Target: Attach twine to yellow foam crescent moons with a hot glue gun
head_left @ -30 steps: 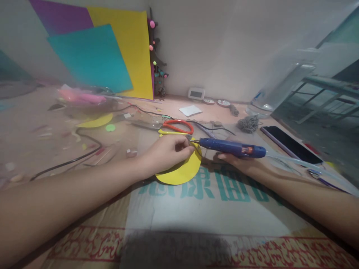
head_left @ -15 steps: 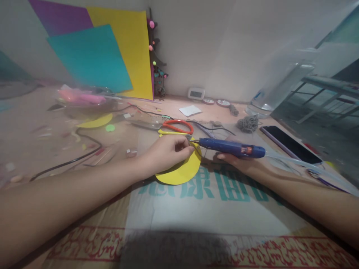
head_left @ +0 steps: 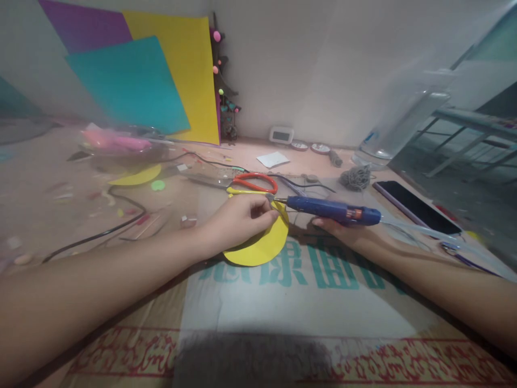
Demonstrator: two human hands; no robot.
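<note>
My left hand point(head_left: 246, 218) is closed in a pinch over a yellow paper disc point(head_left: 258, 251), its thumb and forefinger pressed together. A thin dark strand shows by its fingertips, but what they hold is mostly hidden. In my right hand point(head_left: 337, 230) is a blue hot glue gun point(head_left: 323, 206), its fingers largely concealed beneath the body. The gun's metal nozzle points left and reaches the left fingertips, above the disc. Just behind the left hand lie scissors point(head_left: 254, 183) with a red-orange handle and a yellow one.
A phone point(head_left: 416, 207) and grey yarn point(head_left: 355, 178) lie at the right, near a clear bottle point(head_left: 404, 129). A black cord point(head_left: 100, 234) crosses the left side among scraps. Coloured sheets point(head_left: 129, 86) lean against the wall. A white card point(head_left: 273, 159) lies behind the scissors.
Both hands keep nearly the same pose. The glue gun's front end sits very slightly higher, and the whole view has shifted a little.
</note>
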